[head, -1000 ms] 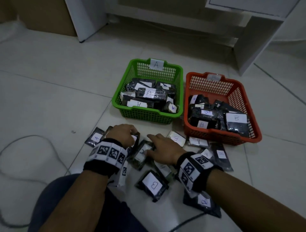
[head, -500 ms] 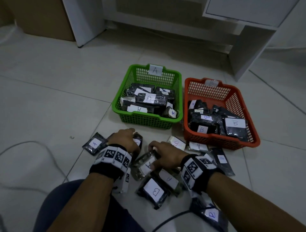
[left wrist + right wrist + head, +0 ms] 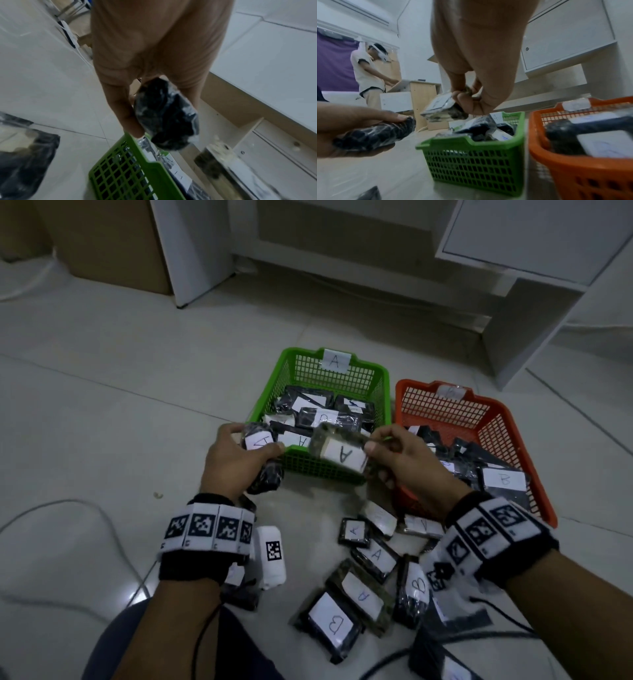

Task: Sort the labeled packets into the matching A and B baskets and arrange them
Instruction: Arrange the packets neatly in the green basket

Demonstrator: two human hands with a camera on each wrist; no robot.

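Both hands are up off the floor, each with a packet, just in front of the green basket. The left hand has its fingers and thumb curled round a dark packet whose white label reads A; it sits at the basket's near left corner. The right hand pinches the edge of a second packet, also marked A, which hangs tilted over the basket's near rim. The green basket carries an A tag on its far wall and already holds a heap of dark packets with white labels. Right beside it, touching or nearly so, stands the orange basket, with its own pile inside, one of them clearly marked B; the tag on its far wall is too blurred for me to read.

On the floor between the person's forearms lie the loose packets, overlapping one another, a mix of A and B labels. Both wrists wear black bands with square black-and-white markers. Thin cables trail over the pale tiles, and white furniture stands behind the baskets.
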